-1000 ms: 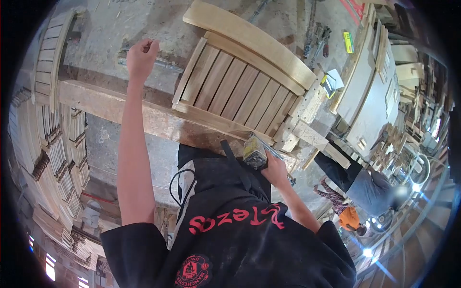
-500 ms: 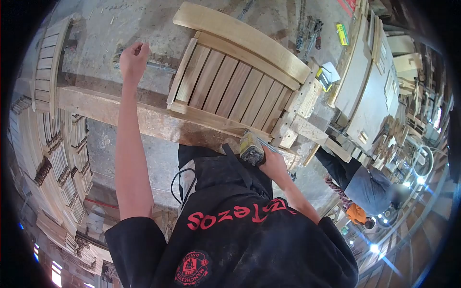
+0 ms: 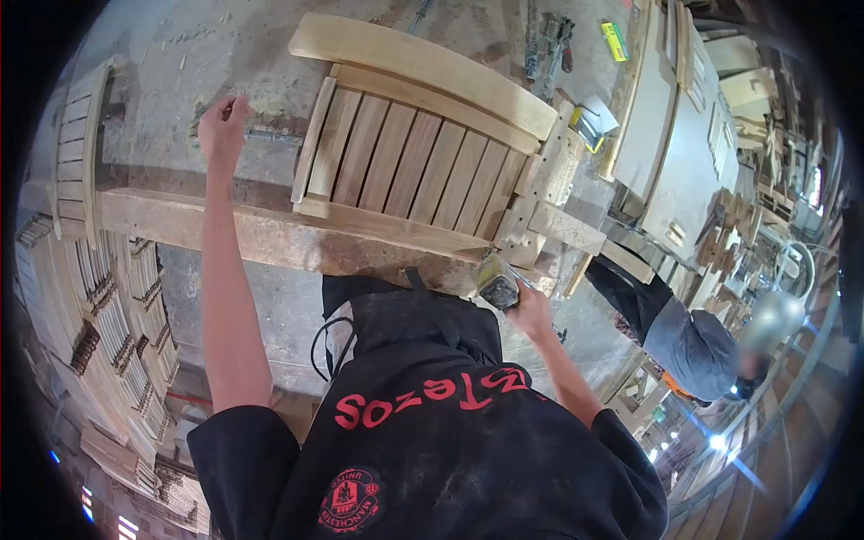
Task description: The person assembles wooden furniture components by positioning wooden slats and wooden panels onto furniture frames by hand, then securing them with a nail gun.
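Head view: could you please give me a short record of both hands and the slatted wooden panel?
left hand: outstretched, fingers curled, next to a metal bar; grip unclear
right hand: closed on yellow tool
slatted wooden panel: lower rail against wooden beam
other person: bent over, at right

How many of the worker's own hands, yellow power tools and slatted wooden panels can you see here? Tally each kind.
Worker's own hands: 2 (left hand, right hand)
Yellow power tool: 1
Slatted wooden panels: 2
Total: 5
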Demonstrator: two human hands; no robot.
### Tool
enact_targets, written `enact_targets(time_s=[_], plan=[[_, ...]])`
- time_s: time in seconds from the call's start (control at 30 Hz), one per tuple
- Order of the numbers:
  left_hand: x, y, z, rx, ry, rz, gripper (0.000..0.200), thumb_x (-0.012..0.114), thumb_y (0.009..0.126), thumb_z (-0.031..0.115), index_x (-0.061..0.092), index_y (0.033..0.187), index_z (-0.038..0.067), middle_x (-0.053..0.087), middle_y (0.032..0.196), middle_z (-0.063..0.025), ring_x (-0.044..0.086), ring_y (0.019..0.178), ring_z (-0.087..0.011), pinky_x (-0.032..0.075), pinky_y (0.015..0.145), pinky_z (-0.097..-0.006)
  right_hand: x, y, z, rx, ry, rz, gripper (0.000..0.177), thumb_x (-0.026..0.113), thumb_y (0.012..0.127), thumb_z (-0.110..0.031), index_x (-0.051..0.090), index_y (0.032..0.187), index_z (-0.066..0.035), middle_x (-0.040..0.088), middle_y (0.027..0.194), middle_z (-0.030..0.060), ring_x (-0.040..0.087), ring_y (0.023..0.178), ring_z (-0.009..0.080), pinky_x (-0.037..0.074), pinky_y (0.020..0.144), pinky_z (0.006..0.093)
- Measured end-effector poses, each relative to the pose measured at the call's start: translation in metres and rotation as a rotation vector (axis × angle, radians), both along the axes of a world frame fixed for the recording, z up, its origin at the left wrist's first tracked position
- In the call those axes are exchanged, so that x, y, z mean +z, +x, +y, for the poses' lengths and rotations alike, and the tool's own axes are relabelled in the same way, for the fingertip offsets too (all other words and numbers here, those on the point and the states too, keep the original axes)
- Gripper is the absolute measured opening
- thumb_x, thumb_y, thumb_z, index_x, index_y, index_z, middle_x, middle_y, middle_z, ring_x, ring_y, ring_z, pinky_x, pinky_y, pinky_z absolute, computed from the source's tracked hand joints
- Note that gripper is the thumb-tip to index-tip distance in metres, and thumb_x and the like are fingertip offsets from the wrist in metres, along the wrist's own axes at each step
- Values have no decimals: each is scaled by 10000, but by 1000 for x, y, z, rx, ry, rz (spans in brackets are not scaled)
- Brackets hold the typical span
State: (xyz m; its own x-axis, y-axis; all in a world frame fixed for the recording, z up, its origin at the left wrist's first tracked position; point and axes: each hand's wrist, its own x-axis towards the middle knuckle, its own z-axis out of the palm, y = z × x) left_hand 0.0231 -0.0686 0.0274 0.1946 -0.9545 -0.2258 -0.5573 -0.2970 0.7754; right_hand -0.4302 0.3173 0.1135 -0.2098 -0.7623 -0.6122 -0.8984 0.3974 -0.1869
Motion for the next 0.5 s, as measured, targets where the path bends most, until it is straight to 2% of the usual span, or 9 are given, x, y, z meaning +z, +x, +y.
enact_targets(time_s=[0.27,0.4,0.5], plan=[[4,-3,2,24,8,44,294,606,890,304,686,824,30,510,554,-14,459,471,-90,394,486,-288,-8,-9,1,-39,25,-27,553,683,676,-213,585,1201,-69,669,832,213,643,794,415,528,717,486],[9,-6,2,18,14,-22,296,604,891,298,689,829,22,515,558,-6,464,472,-91,392,483,-281,1,-5,-7,-33,40,-32,561,682,674,-215,580,1200,-45,668,834,219,643,788,415,530,711,484],[6,-3,2,11,-5,11,297,603,892,297,692,832,20,528,563,-10,470,471,-93,390,481,-282,-2,-6,-4,-30,-32,-84,542,682,679,-222,583,1186,-57,666,820,218,642,777,420,530,698,488]])
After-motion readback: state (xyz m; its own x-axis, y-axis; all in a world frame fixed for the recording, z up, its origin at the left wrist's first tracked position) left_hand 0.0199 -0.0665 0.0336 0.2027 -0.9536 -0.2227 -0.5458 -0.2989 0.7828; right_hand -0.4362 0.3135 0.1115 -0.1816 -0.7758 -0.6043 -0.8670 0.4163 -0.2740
